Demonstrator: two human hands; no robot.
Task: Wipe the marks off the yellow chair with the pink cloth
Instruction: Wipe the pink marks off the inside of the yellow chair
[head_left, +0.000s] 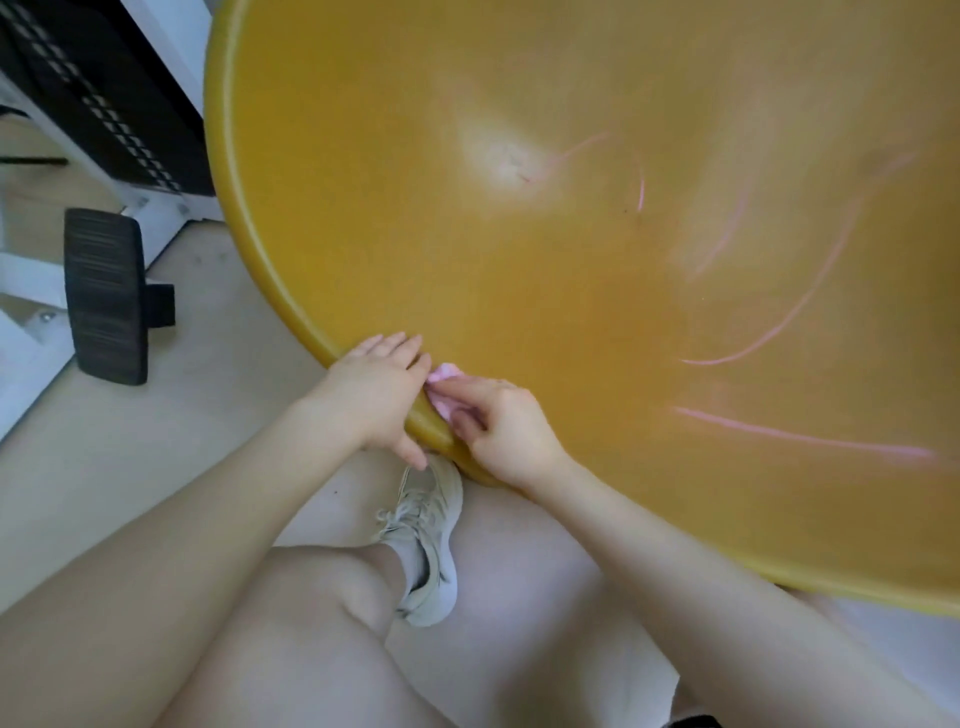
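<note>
- The yellow chair (571, 291) fills the upper right of the frame, its curved seat streaked with pink marks (800, 441) toward the right
- At its lower-left rim the left hand (382, 397) holds the edge, fingers flat on top and thumb curled under
- Just beside it the right hand (498, 426) pinches the bunched pink cloth (444, 387) against the rim
- Below, a pale sneaker (428, 535) rests on the light floor (104, 441)
- A black armrest pad (106, 296) lies at the left
</note>
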